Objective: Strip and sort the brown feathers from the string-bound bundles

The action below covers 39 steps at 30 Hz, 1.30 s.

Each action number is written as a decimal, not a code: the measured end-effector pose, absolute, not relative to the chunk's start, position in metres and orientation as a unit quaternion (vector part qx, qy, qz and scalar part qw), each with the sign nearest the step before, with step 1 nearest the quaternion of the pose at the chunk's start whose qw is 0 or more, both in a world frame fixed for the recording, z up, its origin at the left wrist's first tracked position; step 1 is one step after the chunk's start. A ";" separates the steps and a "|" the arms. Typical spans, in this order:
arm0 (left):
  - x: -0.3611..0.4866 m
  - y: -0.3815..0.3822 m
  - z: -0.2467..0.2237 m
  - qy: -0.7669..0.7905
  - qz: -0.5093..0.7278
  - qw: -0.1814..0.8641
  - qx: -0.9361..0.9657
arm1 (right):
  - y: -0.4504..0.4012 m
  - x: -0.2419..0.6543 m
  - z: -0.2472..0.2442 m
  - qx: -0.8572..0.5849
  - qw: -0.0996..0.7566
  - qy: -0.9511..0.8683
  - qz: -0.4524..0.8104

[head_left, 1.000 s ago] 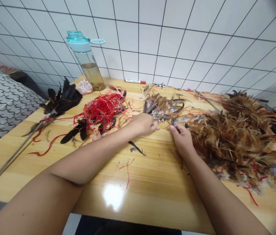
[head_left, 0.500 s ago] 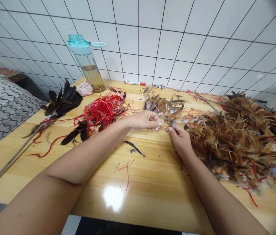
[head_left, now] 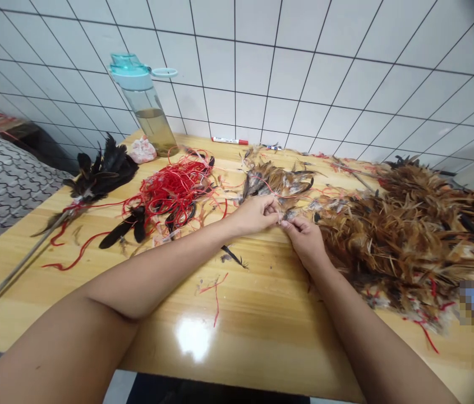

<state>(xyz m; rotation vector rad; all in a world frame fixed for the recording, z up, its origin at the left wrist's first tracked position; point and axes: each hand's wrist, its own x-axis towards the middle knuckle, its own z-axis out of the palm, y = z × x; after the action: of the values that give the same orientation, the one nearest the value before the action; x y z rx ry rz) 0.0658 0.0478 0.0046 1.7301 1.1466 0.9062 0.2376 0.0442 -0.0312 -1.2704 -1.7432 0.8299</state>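
Close together over the table's middle, both hands are closed in a pinch. My left hand (head_left: 256, 216) grips a small whitish tuft, mostly hidden by its fingers. My right hand (head_left: 307, 240) pinches what looks like a small dark feather, its thumb almost touching the left fingertips. Just behind them lies a small pile of brown and grey feathers (head_left: 293, 178). A large heap of brown feathers (head_left: 392, 230) spreads to the right of my right hand. Tangled red string (head_left: 173, 188) lies left of my left hand, with black feathers (head_left: 134, 223) at its front edge.
A bottle with a turquoise lid (head_left: 146, 109) stands at the back left by a crumpled pink-white wad (head_left: 143, 150). A stick with black feathers (head_left: 30, 261) tied on lies at left. A red-capped marker (head_left: 229, 141) rests near the tiled wall (head_left: 257, 67).
My hands have come closer together, the right moving slightly left and the left slightly right, so the fingertips nearly meet. The camera view has shifted slightly.
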 end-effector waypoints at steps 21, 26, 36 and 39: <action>0.040 0.061 0.004 0.586 0.292 0.058 0.754 | 0.038 0.237 -0.027 -0.534 0.441 -0.604 0.394; 0.039 0.066 -0.006 0.607 0.266 0.065 0.746 | 0.038 0.238 -0.030 -0.543 0.422 -0.630 0.361; 0.030 0.077 -0.005 0.617 0.349 0.122 0.695 | 0.040 0.239 -0.032 -0.542 0.419 -0.636 0.355; 0.033 0.080 -0.008 0.610 0.338 0.128 0.705 | 0.040 0.238 -0.032 -0.544 0.415 -0.643 0.345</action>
<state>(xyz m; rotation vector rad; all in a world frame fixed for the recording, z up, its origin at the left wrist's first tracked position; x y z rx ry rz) 0.0329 0.0798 -0.0081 2.0499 1.7753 0.9836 0.2377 0.0397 -0.0319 -1.3667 -1.6150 0.8660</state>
